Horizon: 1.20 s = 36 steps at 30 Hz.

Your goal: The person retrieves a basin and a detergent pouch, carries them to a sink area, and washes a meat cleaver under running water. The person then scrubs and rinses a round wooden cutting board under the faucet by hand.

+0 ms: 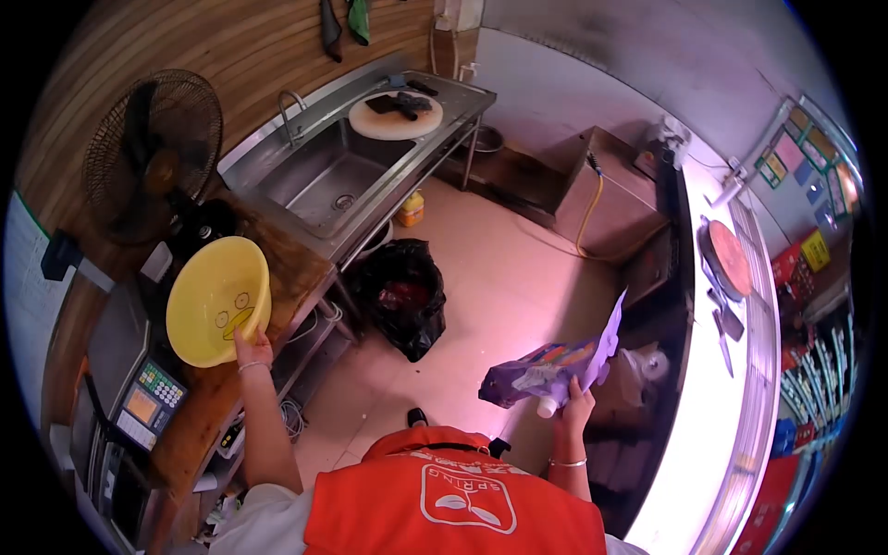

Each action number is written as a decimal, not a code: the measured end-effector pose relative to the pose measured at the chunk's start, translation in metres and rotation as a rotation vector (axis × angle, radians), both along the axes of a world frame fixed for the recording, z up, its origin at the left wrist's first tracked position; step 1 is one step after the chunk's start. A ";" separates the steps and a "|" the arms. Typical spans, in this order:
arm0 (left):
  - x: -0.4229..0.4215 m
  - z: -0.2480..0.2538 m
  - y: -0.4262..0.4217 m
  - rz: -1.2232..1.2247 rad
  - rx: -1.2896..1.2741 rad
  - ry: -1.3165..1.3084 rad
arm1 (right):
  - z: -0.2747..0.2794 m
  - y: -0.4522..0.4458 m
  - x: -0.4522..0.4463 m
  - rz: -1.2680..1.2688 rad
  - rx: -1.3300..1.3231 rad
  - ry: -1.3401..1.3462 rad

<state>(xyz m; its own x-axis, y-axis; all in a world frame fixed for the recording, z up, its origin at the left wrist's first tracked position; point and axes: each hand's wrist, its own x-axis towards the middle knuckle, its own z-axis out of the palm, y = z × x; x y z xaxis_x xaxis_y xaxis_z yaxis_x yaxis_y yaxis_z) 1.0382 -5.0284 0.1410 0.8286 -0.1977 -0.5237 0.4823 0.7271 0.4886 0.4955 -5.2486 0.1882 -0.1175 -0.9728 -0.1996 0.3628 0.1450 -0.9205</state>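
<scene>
A yellow plastic basin [205, 291] with a cartoon duck face is tilted over the wooden counter at the left. My left hand [252, 350] grips its lower right rim, fingers closed, with a bracelet at the wrist. On the other side, my right hand [573, 407] is closed on a purple printed plastic pouch [555, 368], holding it above the floor. A white cap-like piece [548, 407] shows beneath the pouch, close to my fingers. The print on the pouch is too small to read.
A steel sink [324, 180] stands ahead, with a round white cutting board [396, 116] at its right. A black-bagged bin [400, 301] sits on the floor. A fan [153, 157] and scale [151, 405] are left; a lit counter [689, 407] with knives runs along the right.
</scene>
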 end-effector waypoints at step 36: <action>-0.365 -0.103 0.112 -0.079 1.445 -0.306 | 0.008 -0.054 0.165 1.913 0.127 0.482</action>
